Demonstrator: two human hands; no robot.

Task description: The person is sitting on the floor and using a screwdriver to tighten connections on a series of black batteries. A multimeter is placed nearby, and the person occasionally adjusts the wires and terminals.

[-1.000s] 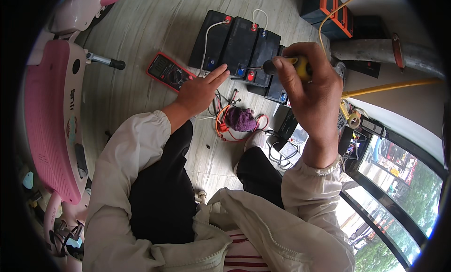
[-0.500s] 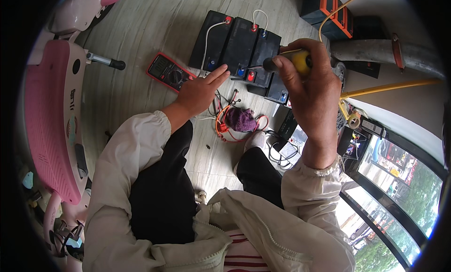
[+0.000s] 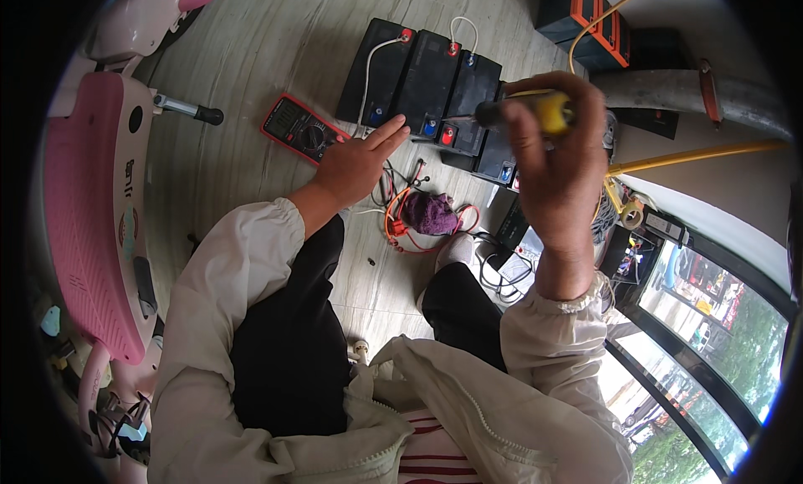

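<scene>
My right hand, blurred, grips a screwdriver with a yellow and black handle; its shaft points left across a black battery near a blue terminal and a red terminal. Several black batteries stand together, with white wires on top. My left hand is at their front edge, index and middle fingers stretched toward the terminals, thumb hidden. Beside it lies a red and black multimeter. Below are tangled red and black leads and a purple cloth.
A pink scooter stands at left. Orange-and-black cases, a grey pipe and a yellow bar are at upper right. A black device with cables lies near my right foot. Glass panes fill the lower right.
My right hand and the screwdriver have shifted slightly to the right, drawing the shaft a little away from the blue terminal. My left hand has stayed in place.
</scene>
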